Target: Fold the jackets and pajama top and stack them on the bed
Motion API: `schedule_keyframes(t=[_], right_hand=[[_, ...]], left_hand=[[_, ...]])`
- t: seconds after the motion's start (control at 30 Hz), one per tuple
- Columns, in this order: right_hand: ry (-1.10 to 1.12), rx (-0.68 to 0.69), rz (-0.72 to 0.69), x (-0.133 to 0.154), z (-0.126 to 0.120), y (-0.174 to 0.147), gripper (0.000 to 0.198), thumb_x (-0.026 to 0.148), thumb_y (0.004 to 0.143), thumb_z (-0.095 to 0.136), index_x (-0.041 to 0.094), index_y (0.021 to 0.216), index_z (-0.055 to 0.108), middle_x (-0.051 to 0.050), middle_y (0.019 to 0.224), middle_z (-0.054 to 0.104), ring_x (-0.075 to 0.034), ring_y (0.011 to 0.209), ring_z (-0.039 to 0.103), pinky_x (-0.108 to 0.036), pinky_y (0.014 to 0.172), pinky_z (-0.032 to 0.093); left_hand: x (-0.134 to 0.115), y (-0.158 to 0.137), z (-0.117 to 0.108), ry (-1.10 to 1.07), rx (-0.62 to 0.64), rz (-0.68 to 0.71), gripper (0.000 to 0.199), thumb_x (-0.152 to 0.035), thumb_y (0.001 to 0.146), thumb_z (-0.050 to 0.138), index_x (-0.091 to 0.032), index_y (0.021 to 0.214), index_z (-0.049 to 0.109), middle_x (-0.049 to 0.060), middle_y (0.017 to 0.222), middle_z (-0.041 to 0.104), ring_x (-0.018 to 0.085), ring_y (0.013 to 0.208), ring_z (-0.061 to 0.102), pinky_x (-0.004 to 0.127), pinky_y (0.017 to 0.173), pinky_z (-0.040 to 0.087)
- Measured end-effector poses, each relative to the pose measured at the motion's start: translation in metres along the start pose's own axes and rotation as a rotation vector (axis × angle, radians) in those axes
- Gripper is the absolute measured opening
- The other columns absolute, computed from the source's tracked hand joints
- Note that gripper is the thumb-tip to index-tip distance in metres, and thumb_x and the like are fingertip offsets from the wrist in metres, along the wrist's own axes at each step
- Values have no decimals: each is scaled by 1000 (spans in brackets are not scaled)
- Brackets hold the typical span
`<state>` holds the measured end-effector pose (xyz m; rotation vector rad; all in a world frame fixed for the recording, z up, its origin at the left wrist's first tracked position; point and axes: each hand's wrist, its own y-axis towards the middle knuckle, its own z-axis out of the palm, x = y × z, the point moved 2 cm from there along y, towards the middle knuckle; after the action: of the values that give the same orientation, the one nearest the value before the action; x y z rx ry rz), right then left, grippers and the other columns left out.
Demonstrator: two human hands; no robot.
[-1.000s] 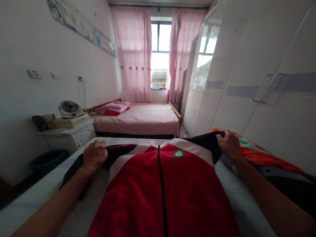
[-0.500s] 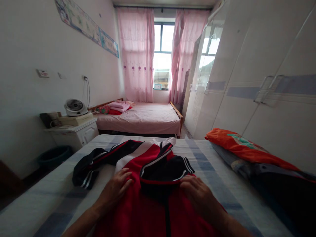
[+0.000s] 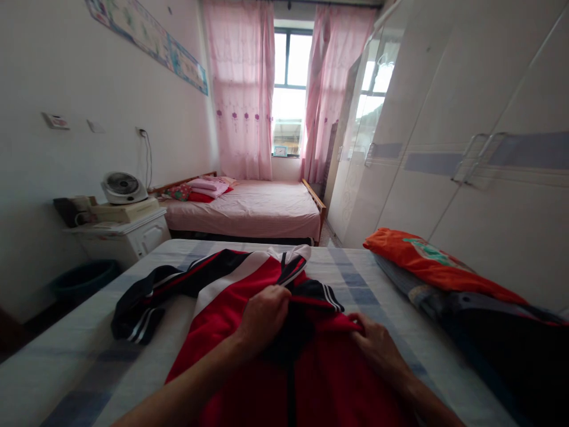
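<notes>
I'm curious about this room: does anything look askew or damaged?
Nothing looks spilled or damaged, but the red, black and white fabric jacket lies lopsided: one dark, white-striped sleeve sprawls outward, bent; the other is folded over its front.

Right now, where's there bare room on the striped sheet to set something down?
The striped sheet shows bare between the jacket and the orange-topped pile on the right, and again left of the jacket, nearer you than its dark sleeve. It's crowded mid-sheet, where the left hand and right hand grip the jacket, and on the right, under the pile.
</notes>
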<state>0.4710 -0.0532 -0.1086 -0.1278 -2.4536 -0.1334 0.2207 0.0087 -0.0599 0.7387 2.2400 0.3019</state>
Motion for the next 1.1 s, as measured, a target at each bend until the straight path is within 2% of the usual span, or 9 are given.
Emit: schedule_keyframes(t=[0.1, 0.17, 0.3, 0.43, 0.57, 0.7, 0.87, 0.97, 1.1], right_hand=[[81, -87, 168, -18, -15, 3, 31, 38, 82, 34, 23, 90, 60, -4, 87, 69, -22, 85, 65, -31, 75, 48], [86, -119, 240, -34, -22, 1, 37, 41, 82, 31, 22, 90, 61, -6, 89, 70, -22, 85, 65, -31, 74, 48], [135, -25, 278, -57, -20, -21, 49, 54, 80, 38, 18, 106, 60, -9, 102, 70, -24, 95, 65, -31, 79, 49], [114, -31, 211, -63, -13, -54, 64, 52, 72, 53, 17, 124, 49, -10, 120, 62, -25, 107, 60, -30, 88, 47], [-66, -76, 202, -71, -26, -65, 48, 41, 78, 41, 18, 118, 53, -8, 95, 69, -26, 88, 66, -35, 79, 49], [-169, -166, 67, -49, -44, -54, 39, 37, 80, 42, 21, 113, 54, -8, 95, 67, -25, 85, 64, -36, 78, 48], [20, 173, -281, 38, -9, -47, 24, 28, 86, 43, 25, 100, 62, -3, 100, 66, -18, 91, 62, -27, 81, 48], [15, 287, -445, 76, 26, -40, 28, 20, 83, 48, 25, 108, 61, -2, 109, 63, -16, 95, 60, -25, 85, 46], [-168, 270, -541, 80, 54, -3, 46, 29, 82, 55, 21, 128, 50, -8, 133, 51, -22, 119, 49, -35, 101, 38]], left_hand=[[17, 14, -39, -340, -411, -289, 33, -36, 89, 33, -19, 104, 57, 5, 90, 64, 19, 83, 61, 30, 76, 48], [37, 9, -58, -509, -503, -435, 39, -44, 84, 40, -17, 109, 54, 5, 92, 64, 20, 86, 62, 31, 78, 49], [82, -40, -60, -309, -278, -489, 43, -44, 62, 64, -16, 94, 61, 10, 100, 65, 30, 102, 58, 43, 94, 41], [98, -101, -39, 95, -48, -407, 27, -45, 75, 51, -22, 83, 64, 11, 90, 67, 31, 94, 61, 43, 89, 43], [86, -114, -40, 196, 85, -469, 29, -44, 76, 52, -18, 84, 64, 13, 83, 68, 33, 87, 63, 45, 85, 44], [81, -89, -59, -198, -105, -603, 54, -47, 67, 65, -15, 110, 56, 12, 106, 67, 30, 99, 62, 39, 85, 48], [86, -44, -51, -732, -267, -856, 24, -33, 67, 67, -15, 82, 62, 4, 66, 67, 22, 65, 66, 28, 53, 50], [64, 3, -48, -854, -319, -737, 21, -22, 65, 67, -17, 85, 63, 2, 73, 68, 15, 65, 64, 23, 55, 49], [-8, 67, -71, -1037, -349, -424, 21, -23, 68, 65, -21, 89, 63, -2, 95, 67, 12, 85, 63, 25, 75, 52]])
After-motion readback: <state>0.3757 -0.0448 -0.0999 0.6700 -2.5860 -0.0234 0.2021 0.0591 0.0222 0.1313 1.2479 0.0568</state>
